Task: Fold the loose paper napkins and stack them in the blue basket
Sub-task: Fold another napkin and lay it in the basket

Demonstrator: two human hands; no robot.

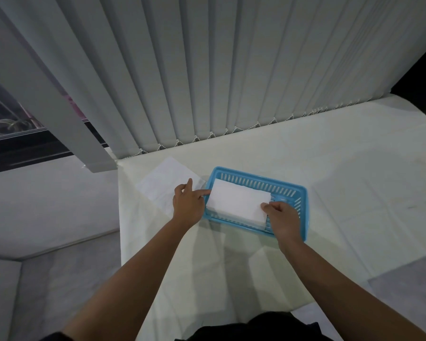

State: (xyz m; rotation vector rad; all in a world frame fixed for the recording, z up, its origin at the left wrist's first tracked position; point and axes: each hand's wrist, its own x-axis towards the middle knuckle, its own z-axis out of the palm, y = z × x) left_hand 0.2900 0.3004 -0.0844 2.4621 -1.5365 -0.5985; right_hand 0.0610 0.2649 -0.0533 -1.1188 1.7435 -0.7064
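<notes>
A blue slotted plastic basket [290,190] stands on the white-covered table. A folded white napkin [236,199] lies on top of a stack of folded napkins inside it. My right hand [282,219] pinches the near right corner of that top napkin. My left hand [188,205] is at the basket's left end, its index finger touching the napkin's left edge. Loose unfolded napkins [166,182] lie flat on the table just left of the basket, partly behind my left hand.
The table [342,168] is covered by a creased white cloth; its left edge drops to the floor beside the loose napkins. Vertical blinds [231,70] hang along the table's far edge. A grey pillar [59,107] stands at the back left.
</notes>
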